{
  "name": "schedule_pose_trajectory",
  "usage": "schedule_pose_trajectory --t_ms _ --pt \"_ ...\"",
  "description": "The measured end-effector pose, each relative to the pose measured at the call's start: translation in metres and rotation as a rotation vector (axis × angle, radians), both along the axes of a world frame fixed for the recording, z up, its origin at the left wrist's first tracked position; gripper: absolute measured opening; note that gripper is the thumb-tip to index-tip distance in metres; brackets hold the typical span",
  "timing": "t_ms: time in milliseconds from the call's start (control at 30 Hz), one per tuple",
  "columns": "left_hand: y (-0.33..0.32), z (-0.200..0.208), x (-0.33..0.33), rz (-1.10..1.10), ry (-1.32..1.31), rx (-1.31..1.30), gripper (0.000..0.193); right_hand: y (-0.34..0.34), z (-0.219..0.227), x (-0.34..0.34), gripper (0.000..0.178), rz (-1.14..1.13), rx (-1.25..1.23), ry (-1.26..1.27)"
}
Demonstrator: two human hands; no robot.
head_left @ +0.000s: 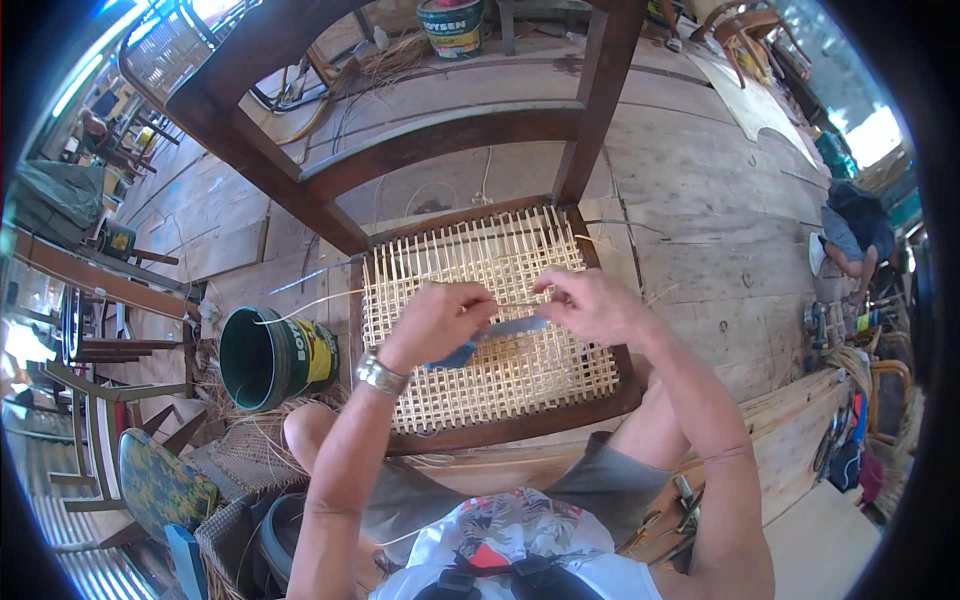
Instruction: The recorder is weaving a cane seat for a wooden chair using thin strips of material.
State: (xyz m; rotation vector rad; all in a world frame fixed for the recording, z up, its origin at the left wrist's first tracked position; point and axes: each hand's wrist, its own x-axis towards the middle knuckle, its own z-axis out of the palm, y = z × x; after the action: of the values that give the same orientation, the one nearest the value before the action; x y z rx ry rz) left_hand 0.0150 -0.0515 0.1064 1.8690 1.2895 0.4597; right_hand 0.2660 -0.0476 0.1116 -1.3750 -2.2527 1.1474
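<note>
A wooden chair frame (pixel 505 428) lies before me with its seat of pale woven cane strips (pixel 480 385); the far part is woven more loosely than the near part. Above the weave, my left hand (pixel 440 318) and my right hand (pixel 595 308) face each other with fingers pinched. A thin cane strand (pixel 515 305) seems to run between their fingertips. Just below it is a knife (pixel 515 327) with a grey blade and a blue handle, partly hidden by my left hand. Whether the knife rests on the seat or is in the left hand is unclear.
The chair's dark back (pixel 450 140) rises on the far side. To the left a green bucket (pixel 250 358) lies tipped, a cane strip hanging over its rim. Another bucket (pixel 450 28) stands far off. Chair frames (pixel 95 440) are at left; a person (pixel 858 230) sits at far right.
</note>
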Motion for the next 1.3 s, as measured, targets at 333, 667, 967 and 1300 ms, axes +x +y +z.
schedule_pose_trajectory --t_ms 333,667,967,1300 --pt "-0.056 -0.063 -0.054 -0.010 0.189 0.383 0.039 0.067 -0.056 0.092 0.021 -0.174 -0.099 0.142" --pt "-0.106 -0.040 -0.009 0.579 0.461 0.532 0.053 0.099 -0.076 0.087 0.022 -0.240 0.051 0.108" --pt "0.008 -0.063 0.013 -0.157 0.476 0.291 0.037 0.117 -0.089 0.060 0.017 -0.361 0.183 0.260" --pt "0.064 -0.025 0.051 0.024 -0.178 0.064 0.016 0.131 -0.112 0.074 0.014 -0.444 0.166 0.187"
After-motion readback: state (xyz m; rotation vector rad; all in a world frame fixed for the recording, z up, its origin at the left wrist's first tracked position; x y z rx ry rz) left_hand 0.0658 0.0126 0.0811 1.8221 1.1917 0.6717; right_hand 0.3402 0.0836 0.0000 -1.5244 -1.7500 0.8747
